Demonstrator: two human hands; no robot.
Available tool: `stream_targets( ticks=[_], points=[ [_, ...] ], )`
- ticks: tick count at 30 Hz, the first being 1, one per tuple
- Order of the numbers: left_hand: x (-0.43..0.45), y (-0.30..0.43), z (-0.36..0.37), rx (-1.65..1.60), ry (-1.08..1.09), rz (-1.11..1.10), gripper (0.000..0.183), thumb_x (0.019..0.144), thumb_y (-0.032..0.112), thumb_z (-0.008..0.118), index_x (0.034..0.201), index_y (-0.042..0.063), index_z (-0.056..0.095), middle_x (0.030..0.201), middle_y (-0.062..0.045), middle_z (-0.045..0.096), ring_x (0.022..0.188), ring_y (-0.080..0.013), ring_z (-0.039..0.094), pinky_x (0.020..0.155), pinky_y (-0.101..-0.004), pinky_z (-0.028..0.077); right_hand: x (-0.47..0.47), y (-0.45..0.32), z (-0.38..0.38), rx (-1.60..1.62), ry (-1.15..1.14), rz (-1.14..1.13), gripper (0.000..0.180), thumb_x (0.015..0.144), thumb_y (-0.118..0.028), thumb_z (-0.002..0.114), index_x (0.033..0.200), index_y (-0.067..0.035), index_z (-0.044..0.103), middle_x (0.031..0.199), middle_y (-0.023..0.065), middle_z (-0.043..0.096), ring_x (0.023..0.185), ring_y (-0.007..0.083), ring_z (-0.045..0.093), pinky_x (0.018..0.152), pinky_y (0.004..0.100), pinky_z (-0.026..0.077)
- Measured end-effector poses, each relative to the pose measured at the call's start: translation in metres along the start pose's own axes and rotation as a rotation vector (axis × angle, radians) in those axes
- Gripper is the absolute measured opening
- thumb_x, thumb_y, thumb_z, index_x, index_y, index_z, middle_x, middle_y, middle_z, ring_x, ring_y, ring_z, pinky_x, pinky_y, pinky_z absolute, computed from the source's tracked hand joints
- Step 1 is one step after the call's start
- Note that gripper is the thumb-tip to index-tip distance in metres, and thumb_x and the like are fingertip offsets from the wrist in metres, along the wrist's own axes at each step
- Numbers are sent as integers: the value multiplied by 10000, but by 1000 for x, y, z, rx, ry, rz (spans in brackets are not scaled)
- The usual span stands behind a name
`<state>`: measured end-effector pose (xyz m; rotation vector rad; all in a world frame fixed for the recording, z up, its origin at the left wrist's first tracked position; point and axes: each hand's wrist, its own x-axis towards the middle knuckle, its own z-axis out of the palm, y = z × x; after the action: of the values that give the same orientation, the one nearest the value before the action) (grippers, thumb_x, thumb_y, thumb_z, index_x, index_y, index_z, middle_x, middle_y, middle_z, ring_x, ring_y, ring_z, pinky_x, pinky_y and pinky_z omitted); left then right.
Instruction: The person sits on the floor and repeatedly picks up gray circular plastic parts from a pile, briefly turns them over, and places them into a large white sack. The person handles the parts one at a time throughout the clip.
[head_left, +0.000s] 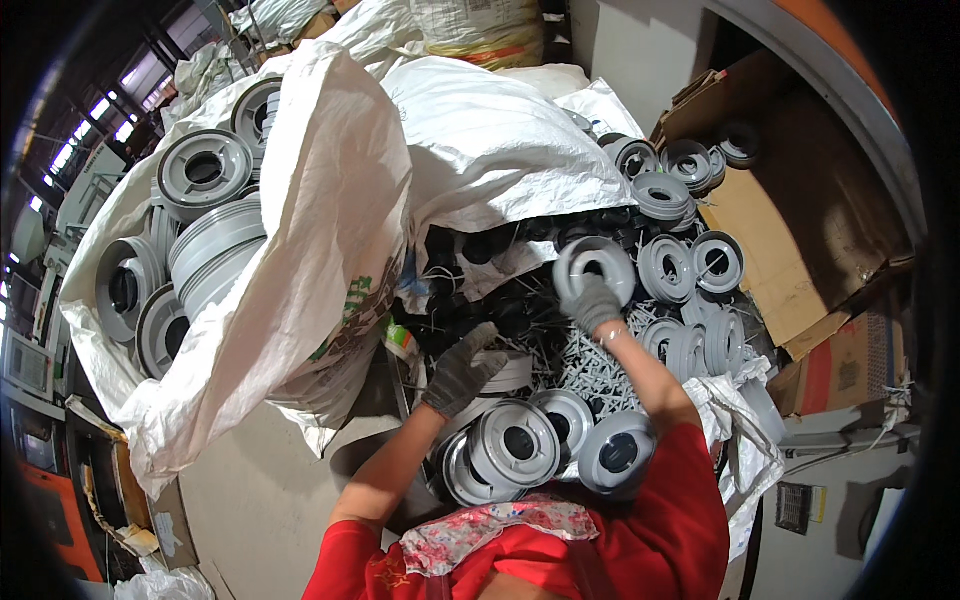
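Note:
My right hand (596, 304), in a grey knit glove, grips a round grey plastic flanged part (611, 259), with the fingers reaching into its centre hole. Under that hand lies a heap of small light-grey plastic pins (592, 367). My left hand (463, 371), also gloved, is held with thumb and fingers apart beside a stacked grey ring (514, 373); whether it touches the ring is unclear. Close to my body sit several grey flanged parts (516, 442) with dark centres. Black plastic pieces (510, 311) fill the area between and beyond my hands.
At left, a large white woven sack (330, 172) holds more grey parts (202, 169). Another white woven sheet (502, 142) covers the far side. Grey parts (666, 268) line the right, beside an open cardboard box (772, 255). A green-and-white container (401, 339) stands near the sack.

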<state>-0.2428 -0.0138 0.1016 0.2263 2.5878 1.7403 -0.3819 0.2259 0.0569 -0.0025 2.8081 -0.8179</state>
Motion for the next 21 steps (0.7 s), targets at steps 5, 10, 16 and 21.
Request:
stream_targets(
  ticks=[5, 10, 16, 21],
  points=[
    [28, 24, -5, 10, -175, 7, 653, 647, 448, 701, 1158, 99, 494, 1051, -153, 581, 978, -291, 559, 881, -404, 425, -82, -67, -18, 45, -1, -1117, 404, 671, -288, 652, 948, -13, 549, 927, 186, 581, 830, 345, 564, 704, 400, 458],
    [18, 23, 3, -380, 220, -278, 551, 725, 279, 712, 1185, 63, 499, 1041, -65, 583, 931, -166, 543, 775, -293, 448, 18, -41, -25, 376, 356, -604, 258, 755, -172, 610, 948, 0, 607, 956, 173, 599, 904, 315, 559, 826, 379, 429],
    [-33, 76, -26, -789, 210, -269, 470, 832, 322, 611, 1176, 21, 504, 1062, -82, 580, 965, -112, 523, 848, -264, 426, 127, 11, 26, -327, 165, -126, 824, 681, -277, 698, 1371, -204, 253, 1405, 176, 226, 1244, 381, 295, 985, 447, 343],
    [-43, 72, -38, -429, 266, -312, 454, 821, 321, 621, 1161, 43, 502, 1011, -48, 573, 895, -113, 527, 810, -252, 421, 173, 39, 51, -438, 107, -57, 656, 746, -267, 631, 1321, -151, 337, 1340, 180, 348, 1220, 347, 350, 944, 414, 389]
  ],
)
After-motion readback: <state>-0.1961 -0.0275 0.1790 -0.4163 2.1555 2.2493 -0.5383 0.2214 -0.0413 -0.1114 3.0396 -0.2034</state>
